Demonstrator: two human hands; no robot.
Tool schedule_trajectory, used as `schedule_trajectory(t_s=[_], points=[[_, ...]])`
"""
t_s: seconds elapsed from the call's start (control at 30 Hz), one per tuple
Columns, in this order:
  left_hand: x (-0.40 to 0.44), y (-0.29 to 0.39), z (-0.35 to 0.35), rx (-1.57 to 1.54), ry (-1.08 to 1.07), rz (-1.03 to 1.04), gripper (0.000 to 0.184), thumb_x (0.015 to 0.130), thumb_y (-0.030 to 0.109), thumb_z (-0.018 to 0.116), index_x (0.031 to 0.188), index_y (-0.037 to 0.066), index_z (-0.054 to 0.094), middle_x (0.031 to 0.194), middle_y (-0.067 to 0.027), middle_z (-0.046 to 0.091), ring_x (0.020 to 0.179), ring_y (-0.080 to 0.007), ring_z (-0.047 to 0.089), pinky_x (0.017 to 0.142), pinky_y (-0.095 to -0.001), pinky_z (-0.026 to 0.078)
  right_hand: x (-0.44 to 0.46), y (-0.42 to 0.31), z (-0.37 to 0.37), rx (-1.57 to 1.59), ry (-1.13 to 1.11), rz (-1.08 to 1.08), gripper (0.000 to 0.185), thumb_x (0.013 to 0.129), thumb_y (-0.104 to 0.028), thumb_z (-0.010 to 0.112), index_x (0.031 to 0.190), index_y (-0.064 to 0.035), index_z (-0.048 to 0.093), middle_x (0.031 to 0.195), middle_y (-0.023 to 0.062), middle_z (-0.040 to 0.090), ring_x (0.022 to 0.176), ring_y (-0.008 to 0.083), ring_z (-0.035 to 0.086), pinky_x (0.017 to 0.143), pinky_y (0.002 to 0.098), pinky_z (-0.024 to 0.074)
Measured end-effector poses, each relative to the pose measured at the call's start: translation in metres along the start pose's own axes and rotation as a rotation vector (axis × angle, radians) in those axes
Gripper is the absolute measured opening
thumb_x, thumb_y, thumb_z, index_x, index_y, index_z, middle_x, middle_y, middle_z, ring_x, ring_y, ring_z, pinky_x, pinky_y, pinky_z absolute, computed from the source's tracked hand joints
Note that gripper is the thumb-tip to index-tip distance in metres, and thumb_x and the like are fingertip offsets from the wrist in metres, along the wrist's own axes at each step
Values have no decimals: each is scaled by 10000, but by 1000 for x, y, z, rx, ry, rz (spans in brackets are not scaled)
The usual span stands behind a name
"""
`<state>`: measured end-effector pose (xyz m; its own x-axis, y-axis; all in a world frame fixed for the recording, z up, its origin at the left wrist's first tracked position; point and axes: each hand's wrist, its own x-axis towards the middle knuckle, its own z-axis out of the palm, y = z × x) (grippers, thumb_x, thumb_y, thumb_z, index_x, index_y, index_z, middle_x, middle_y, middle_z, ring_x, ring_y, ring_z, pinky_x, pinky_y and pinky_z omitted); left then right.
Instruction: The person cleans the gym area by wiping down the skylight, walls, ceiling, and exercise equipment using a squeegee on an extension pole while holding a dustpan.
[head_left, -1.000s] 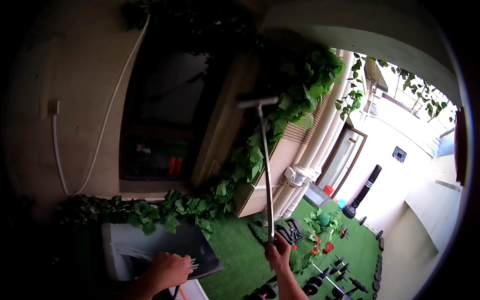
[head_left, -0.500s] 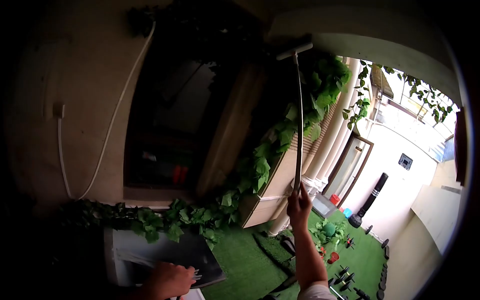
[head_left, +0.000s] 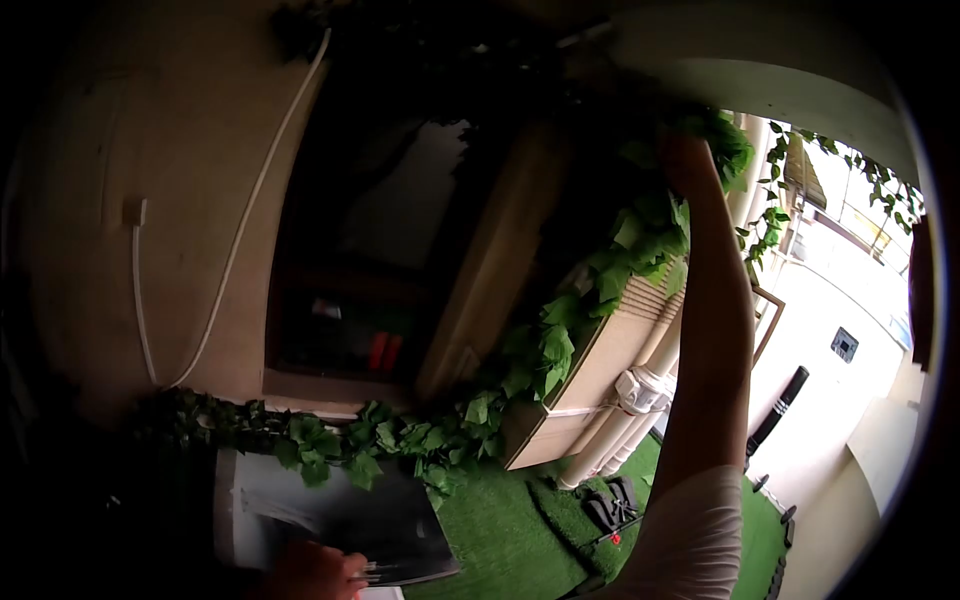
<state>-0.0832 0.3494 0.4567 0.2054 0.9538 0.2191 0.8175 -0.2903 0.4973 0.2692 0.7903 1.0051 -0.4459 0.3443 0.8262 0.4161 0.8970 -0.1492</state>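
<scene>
My right arm reaches far up, and my right hand (head_left: 686, 152) is a closed fist in deep shadow beside the ivy (head_left: 725, 150). The faint pale head of the long-handled squeegee (head_left: 583, 36) shows high in the dark; its pole is lost in shadow. Low down, my left hand (head_left: 315, 572) is closed, with thin metal prongs sticking out past its fingers; the rest of that item is hidden. Under and behind this hand lies a dark glossy panel (head_left: 390, 530) on a grey box.
A dark window (head_left: 370, 230) fills the middle left, with a white cable (head_left: 245, 210) on the wall beside it. White pipes (head_left: 640, 390) and a beige panel (head_left: 560, 400) stand near the right arm. Green turf (head_left: 490, 530), black gear and a punching bag (head_left: 778, 412) are beyond.
My right hand has risen from the lower middle to the upper right, carrying the squeegee up into the dark. My left hand has moved slightly down and left; the view has shifted a little.
</scene>
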Motion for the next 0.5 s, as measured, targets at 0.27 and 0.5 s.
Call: schedule_trajectory(t_s=[0.27, 0.5], points=[[13, 29, 9, -3, 32, -33, 182, 743, 273, 680, 770, 105, 617, 637, -147, 590, 654, -357, 607, 574, -480, 460, 58, -26, -4, 1085, 14, 246, 36, 827, -34, 531, 828, -69, 535, 685, 18, 489, 480, 85, 392, 378, 204, 267], [13, 52, 25, 34, 92, -26, 205, 742, 311, 674, 725, 123, 593, 637, -136, 591, 637, -356, 597, 557, -488, 444, 74, -10, -10, 1180, 155, 240, 85, 830, -67, 540, 755, -65, 500, 617, 8, 434, 480, 83, 372, 398, 222, 235]])
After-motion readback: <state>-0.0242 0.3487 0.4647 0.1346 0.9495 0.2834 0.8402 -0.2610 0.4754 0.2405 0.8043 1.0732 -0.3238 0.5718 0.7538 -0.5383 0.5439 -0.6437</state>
